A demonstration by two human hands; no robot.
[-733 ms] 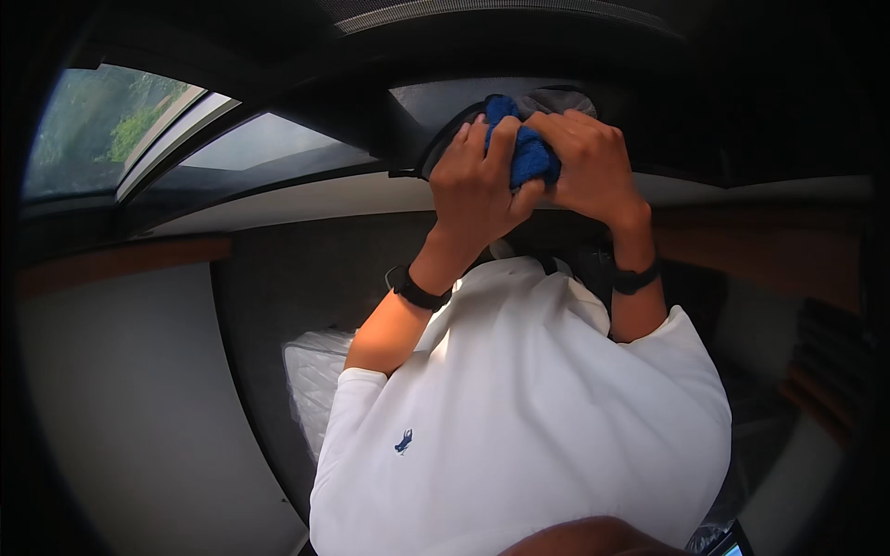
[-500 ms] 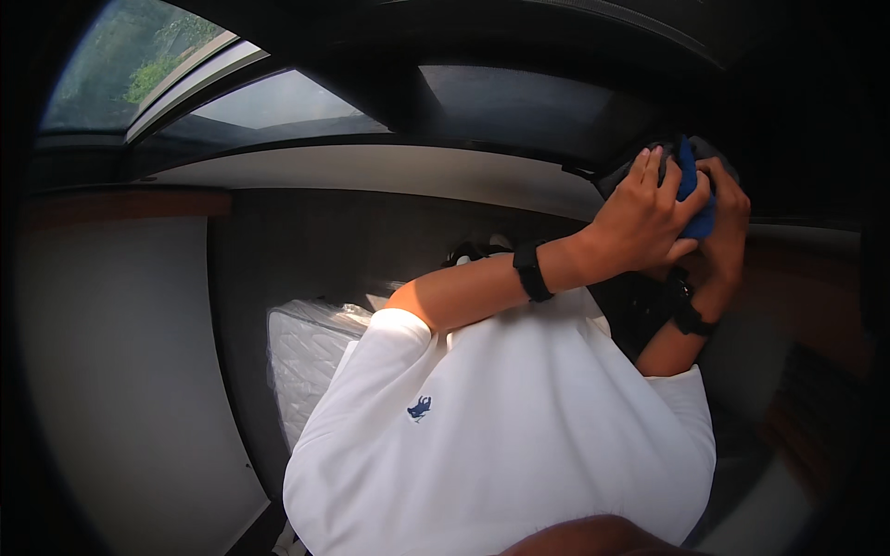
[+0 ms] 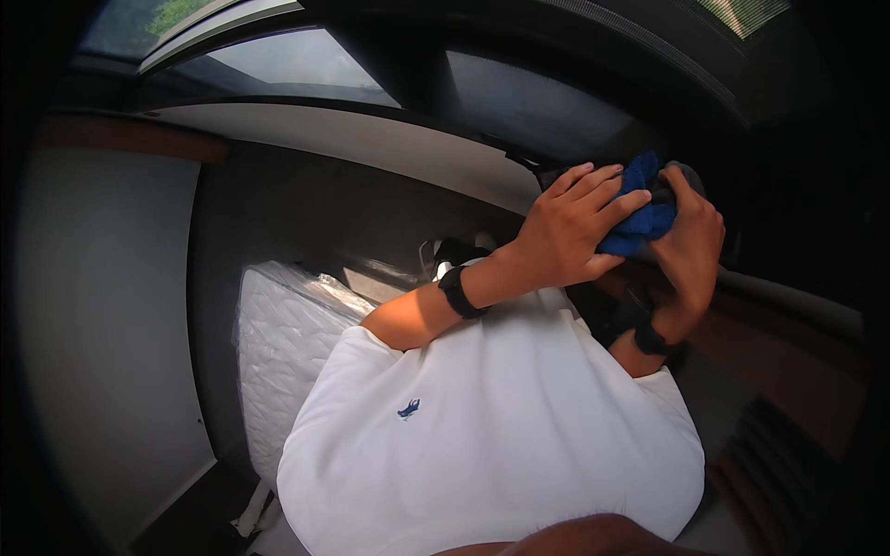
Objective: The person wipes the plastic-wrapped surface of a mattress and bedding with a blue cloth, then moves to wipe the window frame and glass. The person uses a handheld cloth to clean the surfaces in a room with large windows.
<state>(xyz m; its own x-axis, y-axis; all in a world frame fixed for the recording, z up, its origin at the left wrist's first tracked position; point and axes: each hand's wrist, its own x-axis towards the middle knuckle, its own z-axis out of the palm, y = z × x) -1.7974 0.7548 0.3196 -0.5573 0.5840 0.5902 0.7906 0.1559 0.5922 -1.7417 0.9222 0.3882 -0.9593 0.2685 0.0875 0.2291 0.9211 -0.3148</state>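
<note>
Between my hands is a crumpled blue cloth [image 3: 646, 215], bunched against a dark grey, soft-looking thing [image 3: 688, 176] whose kind I cannot make out. My left hand [image 3: 567, 224] grips the cloth from the left, its index finger across it and its thumb below. My right hand [image 3: 692, 243] curls round the right side of the bundle, over the grey thing and the cloth's edge. Both wrists carry black bands. Most of the grey thing is hidden behind my fingers and in shadow.
A dark-framed window [image 3: 287, 65] runs along the far side above a pale ledge [image 3: 352, 134]. Lower left stands a plastic-wrapped white mattress [image 3: 287, 352], near a white panel [image 3: 111, 306]. Brown wooden boards [image 3: 769, 352] lie at the right. My shoe [image 3: 459, 250] shows on the dark floor.
Both hands have moved left and slightly nearer with the bundle. They have spread a little apart, and more of the blue cloth shows. The whole view has shifted and tilted.
</note>
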